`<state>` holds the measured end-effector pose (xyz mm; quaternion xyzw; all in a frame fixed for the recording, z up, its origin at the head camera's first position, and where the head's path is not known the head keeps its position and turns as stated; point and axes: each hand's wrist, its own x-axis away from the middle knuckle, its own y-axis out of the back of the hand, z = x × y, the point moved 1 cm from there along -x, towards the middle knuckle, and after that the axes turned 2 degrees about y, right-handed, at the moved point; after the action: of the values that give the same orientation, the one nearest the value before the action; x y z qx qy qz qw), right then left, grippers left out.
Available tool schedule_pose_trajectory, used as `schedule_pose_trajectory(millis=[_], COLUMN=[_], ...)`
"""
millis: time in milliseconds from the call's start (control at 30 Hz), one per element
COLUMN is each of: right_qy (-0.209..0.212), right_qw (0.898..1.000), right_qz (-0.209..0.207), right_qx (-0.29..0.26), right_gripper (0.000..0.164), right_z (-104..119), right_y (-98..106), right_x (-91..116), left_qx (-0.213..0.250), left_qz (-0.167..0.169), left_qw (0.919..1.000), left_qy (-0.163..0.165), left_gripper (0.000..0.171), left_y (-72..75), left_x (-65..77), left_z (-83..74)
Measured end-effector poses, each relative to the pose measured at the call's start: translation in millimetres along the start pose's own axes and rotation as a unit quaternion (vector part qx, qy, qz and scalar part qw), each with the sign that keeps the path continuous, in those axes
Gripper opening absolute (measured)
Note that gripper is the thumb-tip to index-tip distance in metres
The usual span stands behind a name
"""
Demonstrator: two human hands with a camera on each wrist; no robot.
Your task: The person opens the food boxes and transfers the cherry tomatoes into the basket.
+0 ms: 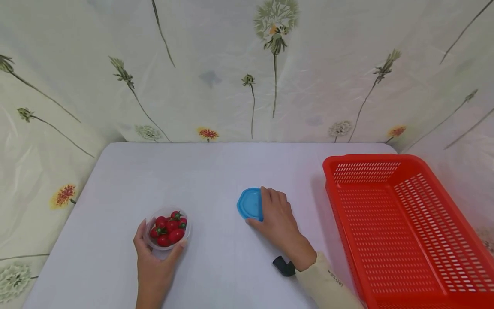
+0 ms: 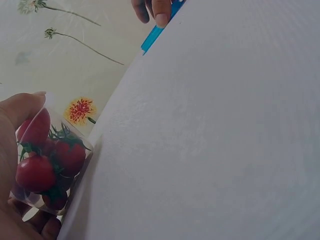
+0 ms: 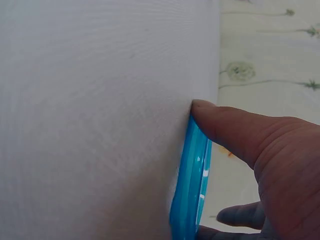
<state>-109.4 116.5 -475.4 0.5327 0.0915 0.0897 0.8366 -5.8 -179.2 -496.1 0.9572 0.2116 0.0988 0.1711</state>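
On the left of the white table a clear plastic cup (image 1: 188, 234) holds several cherry tomatoes (image 1: 170, 227) with green stems. My left hand (image 1: 156, 266) grips this cup from the near side, thumb and fingers curved round its wall; in the left wrist view the tomatoes (image 2: 47, 160) show through the side. Near the table's middle lies a round blue lid (image 1: 250, 204). My right hand (image 1: 275, 219) holds the lid by its right edge, thumb at the near side and fingers at the far side. In the right wrist view the thumb touches the rim of the lid (image 3: 189, 175).
A large red plastic basket (image 1: 386, 231) with slotted walls stands on the right, beside my right forearm. A black wrist device (image 1: 283, 266) shows at the right wrist. Behind the white table (image 1: 216, 171) hangs a flower-printed curtain (image 1: 216, 64).
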Motion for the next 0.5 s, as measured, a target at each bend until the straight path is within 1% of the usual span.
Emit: schedule_pose_trajectory(millis=[133, 300, 367, 500], right_qy=[-0.004, -0.013, -0.004, 0.032], right_qw=[1.0, 0.999, 0.998, 0.994], right_qz=[0.013, 0.031, 0.033, 0.046], right_qx=[-0.002, -0.03, -0.045, -0.089], right_gripper=[0.096, 0.1, 0.1, 0.099], right_z=[2, 9, 15, 31], right_y=[1, 4, 6, 12], right_x=[-1, -1, -2, -4], left_qx=[-0.001, -0.01, -0.013, -0.022], left_qz=[0.002, 0.01, 0.013, 0.015], left_qw=[1.0, 0.9999, 0.9998, 0.9996], left_qy=[0.0, 0.005, 0.007, 0.011], left_gripper=[0.114, 0.119, 0.12, 0.12], left_y=[-0.3, -0.5, -1.0, -1.7], left_x=[-0.7, -1.4, -1.6, -1.5], left_z=[0.0, -1.2, -2.5, -5.3])
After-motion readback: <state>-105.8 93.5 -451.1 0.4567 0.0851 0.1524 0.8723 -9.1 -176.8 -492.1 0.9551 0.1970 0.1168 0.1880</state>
